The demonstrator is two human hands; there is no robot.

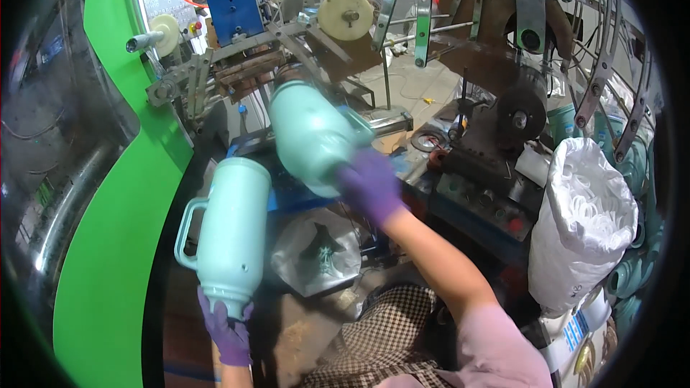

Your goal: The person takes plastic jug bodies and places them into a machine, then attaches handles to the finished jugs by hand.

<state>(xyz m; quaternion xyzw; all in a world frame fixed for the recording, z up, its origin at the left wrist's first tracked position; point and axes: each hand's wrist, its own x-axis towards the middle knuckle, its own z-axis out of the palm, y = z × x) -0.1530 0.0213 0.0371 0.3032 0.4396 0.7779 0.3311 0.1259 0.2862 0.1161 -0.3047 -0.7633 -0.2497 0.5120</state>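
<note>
My left hand [227, 330], in a purple glove, grips a mint-green plastic jug shell [233, 233] by its narrow neck. That shell points away from me, with its loop handle out to the left. A second mint-green jug shell [309, 133] is tilted over the machine in front, its handle on the right side. My right hand [370, 187], also purple-gloved and smeared by motion, is closed around the near, narrow end of this second shell. The far end of the second shell lies by the machine's fixture, and the contact there is hard to make out.
A white sack [582, 230] of white plastic rings stands at the right. Below the shells sits a plastic-lined container [316, 251] with small green scraps. A green panel [108, 266] borders the left. Ahead are a blue box [236, 13], a cream reel [345, 16] and metal linkage arms [422, 25].
</note>
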